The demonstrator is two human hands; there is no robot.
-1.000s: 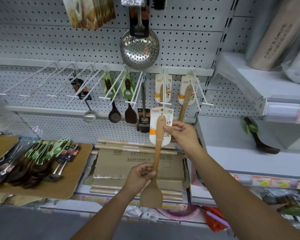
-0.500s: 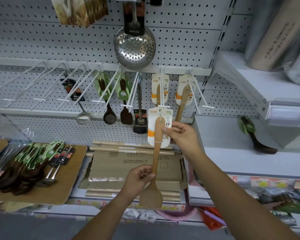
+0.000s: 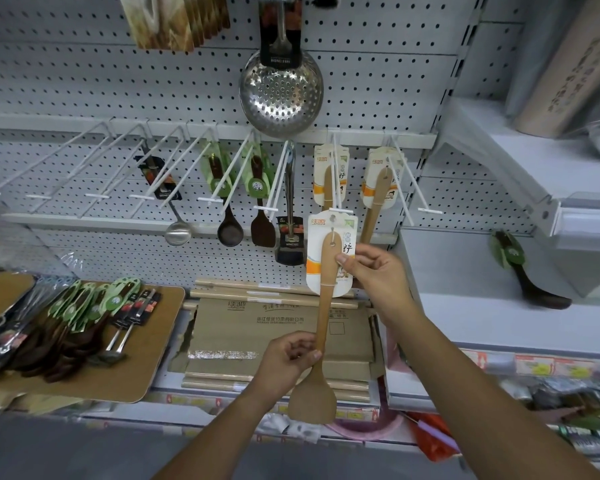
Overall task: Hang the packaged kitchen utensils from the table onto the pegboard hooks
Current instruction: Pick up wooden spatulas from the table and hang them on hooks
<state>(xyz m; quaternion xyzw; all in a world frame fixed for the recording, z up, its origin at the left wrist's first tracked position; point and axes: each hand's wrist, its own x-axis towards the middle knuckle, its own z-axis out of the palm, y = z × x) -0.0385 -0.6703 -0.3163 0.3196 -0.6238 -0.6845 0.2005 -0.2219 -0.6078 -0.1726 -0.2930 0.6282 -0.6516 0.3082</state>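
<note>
Pinching the spatula (image 3: 326, 299) by its card, the right hand (image 3: 378, 277) has its fingers (image 3: 344, 259) closed on the card's right edge; the left hand (image 3: 290, 356) grips the handle low, at 6 o'clock. The card's top meets a hook (image 3: 336, 181) tip on the pegboard (image 3: 84, 81). More utensils (image 3: 84, 317) lie on the counter (image 3: 146, 362) at 9 o'clock.

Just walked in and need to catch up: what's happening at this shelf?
A person is hanging a packaged wooden spatula on a pegboard hook. The right hand pinches its card; the left hand holds the handle low. The card's hole is at the hook's tip. More utensils wait on the table.
</note>
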